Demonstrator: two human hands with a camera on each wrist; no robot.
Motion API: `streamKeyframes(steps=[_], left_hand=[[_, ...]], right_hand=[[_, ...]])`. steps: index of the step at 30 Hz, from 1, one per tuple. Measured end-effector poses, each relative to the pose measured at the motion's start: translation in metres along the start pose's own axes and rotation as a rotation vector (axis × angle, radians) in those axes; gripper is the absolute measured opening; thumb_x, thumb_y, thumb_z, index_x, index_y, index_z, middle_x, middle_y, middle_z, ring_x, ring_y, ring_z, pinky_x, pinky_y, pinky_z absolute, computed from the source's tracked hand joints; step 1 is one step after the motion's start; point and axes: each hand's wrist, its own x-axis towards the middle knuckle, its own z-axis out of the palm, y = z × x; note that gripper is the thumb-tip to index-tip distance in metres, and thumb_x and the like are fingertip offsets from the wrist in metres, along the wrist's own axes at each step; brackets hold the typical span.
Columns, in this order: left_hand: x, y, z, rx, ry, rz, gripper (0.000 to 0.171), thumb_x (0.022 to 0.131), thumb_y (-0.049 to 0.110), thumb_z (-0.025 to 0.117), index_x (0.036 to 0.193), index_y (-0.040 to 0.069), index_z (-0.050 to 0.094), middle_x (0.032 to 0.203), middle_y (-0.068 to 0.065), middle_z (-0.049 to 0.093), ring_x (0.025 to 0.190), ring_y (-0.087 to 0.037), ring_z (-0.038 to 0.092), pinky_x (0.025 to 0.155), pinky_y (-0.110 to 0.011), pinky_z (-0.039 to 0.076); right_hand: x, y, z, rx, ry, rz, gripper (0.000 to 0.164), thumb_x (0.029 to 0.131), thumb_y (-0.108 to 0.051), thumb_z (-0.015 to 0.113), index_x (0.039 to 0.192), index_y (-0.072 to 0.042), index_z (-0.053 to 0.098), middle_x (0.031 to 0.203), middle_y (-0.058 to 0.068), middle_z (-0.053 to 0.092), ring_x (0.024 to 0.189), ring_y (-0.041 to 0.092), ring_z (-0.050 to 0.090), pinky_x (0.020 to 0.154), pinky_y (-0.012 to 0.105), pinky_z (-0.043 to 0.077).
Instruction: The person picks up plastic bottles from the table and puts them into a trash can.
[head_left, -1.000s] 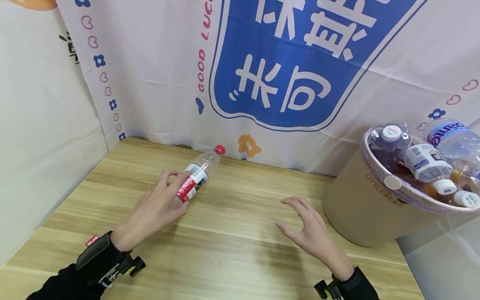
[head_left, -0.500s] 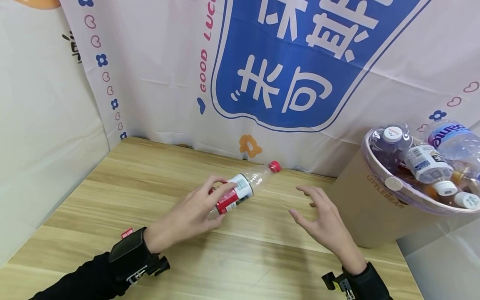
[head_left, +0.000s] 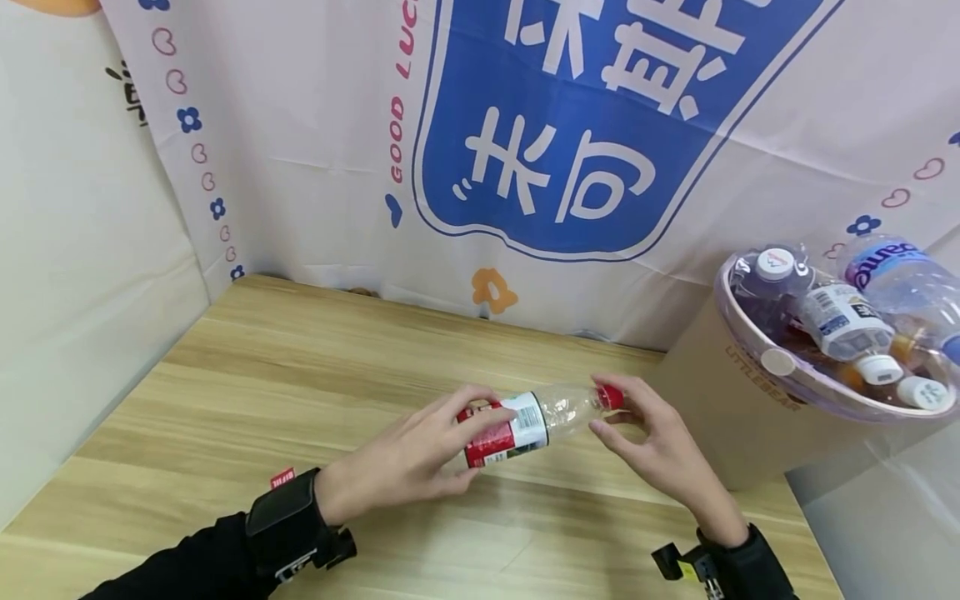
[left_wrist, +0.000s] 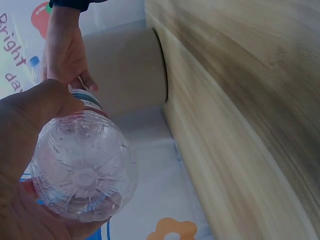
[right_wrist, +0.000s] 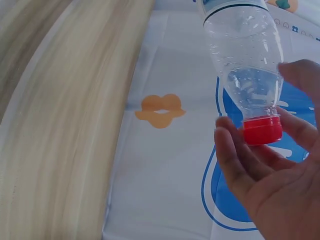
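A clear plastic bottle (head_left: 566, 408) with a red cap (right_wrist: 262, 130) and a red-and-white label (head_left: 517, 429) is held above the wooden table. My left hand (head_left: 412, 454) grips it around the label, and the left wrist view looks onto the bottle's ridged base (left_wrist: 85, 172). The bottle's inside looks clear apart from droplets on its wall. At the cap end is my right hand (head_left: 652, 437), its fingers and thumb spread around the cap and neck. In the right wrist view the fingertips (right_wrist: 225, 125) are right beside the red cap.
To the right stands a beige bin (head_left: 720, 408) with a plastic liner, heaped with several bottles, among them a white-capped bottle (head_left: 847, 325). A printed cloth (head_left: 322, 167) hangs behind the wooden table (head_left: 300, 358). The table's right edge runs beside the bin.
My left hand has carried the bottle rightward and toward me, turning it nearly level. My right hand has shifted slightly right, and the cap now lies between its fingers and thumb.
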Motion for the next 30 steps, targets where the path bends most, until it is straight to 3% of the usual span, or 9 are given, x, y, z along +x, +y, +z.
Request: streamKeyframes(steps=[3,8,12,17,20,25,30], left_hand=[[-0.002,0.000,0.001,-0.003,-0.006,-0.011,0.080,0.083,0.016,0.085,0.153,0.019,0.044,0.144,-0.008,0.044,0.114,-0.023,0.055,0.088,-0.034,0.056],[-0.007,-0.003,0.003,-0.005,-0.015,-0.056,0.081,0.082,0.014,0.086,0.151,0.020,0.045,0.143,-0.007,0.045,0.116,-0.024,0.054,0.089,-0.037,0.056],[-0.010,-0.006,0.002,0.019,-0.002,-0.097,0.083,0.082,0.015,0.087,0.152,0.021,0.043,0.143,-0.005,0.047,0.120,-0.023,0.054,0.092,-0.039,0.055],[-0.019,-0.014,-0.004,0.072,0.053,-0.132,0.085,0.082,0.015,0.087,0.153,0.016,0.042,0.142,-0.009,0.049,0.122,-0.026,0.055,0.095,-0.043,0.053],[-0.026,-0.020,-0.008,0.109,0.085,-0.156,0.085,0.081,0.013,0.087,0.153,0.013,0.042,0.140,-0.011,0.050,0.119,-0.027,0.057,0.093,-0.042,0.055],[-0.038,-0.029,-0.011,0.148,0.100,-0.208,0.083,0.080,0.014,0.087,0.151,0.010,0.044,0.139,-0.012,0.049,0.113,-0.028,0.060,0.087,-0.039,0.057],[-0.046,-0.036,-0.011,0.172,0.099,-0.249,0.081,0.081,0.016,0.087,0.150,0.008,0.045,0.139,-0.014,0.050,0.111,-0.030,0.062,0.083,-0.042,0.059]], right_hand=[[-0.001,0.001,0.000,0.021,-0.024,-0.015,0.046,0.089,0.012,0.072,0.132,-0.001,0.062,0.124,0.010,0.061,0.102,0.021,0.063,0.082,0.028,0.058],[-0.002,0.001,-0.004,0.034,-0.047,-0.037,0.039,0.090,0.014,0.068,0.125,-0.003,0.066,0.117,0.012,0.064,0.095,0.017,0.063,0.079,0.025,0.058],[-0.002,-0.004,-0.009,0.048,-0.039,-0.078,0.041,0.087,0.018,0.069,0.122,-0.003,0.067,0.114,0.011,0.065,0.091,0.017,0.062,0.075,0.025,0.058],[-0.001,-0.010,-0.028,0.048,0.036,-0.209,0.051,0.076,0.029,0.070,0.121,0.006,0.066,0.116,0.019,0.063,0.095,0.019,0.063,0.080,0.024,0.057],[-0.002,-0.019,-0.046,0.004,0.105,-0.277,0.047,0.073,0.027,0.069,0.118,0.013,0.065,0.115,0.025,0.063,0.101,0.020,0.063,0.086,0.023,0.055],[-0.002,-0.053,-0.076,-0.033,0.303,-0.305,0.032,0.081,0.017,0.072,0.112,0.022,0.063,0.111,0.029,0.063,0.101,0.020,0.063,0.089,0.019,0.052],[0.001,-0.068,-0.104,0.224,0.595,-0.358,0.031,0.081,0.017,0.074,0.109,0.023,0.062,0.107,0.028,0.065,0.090,0.022,0.064,0.079,0.017,0.054]])
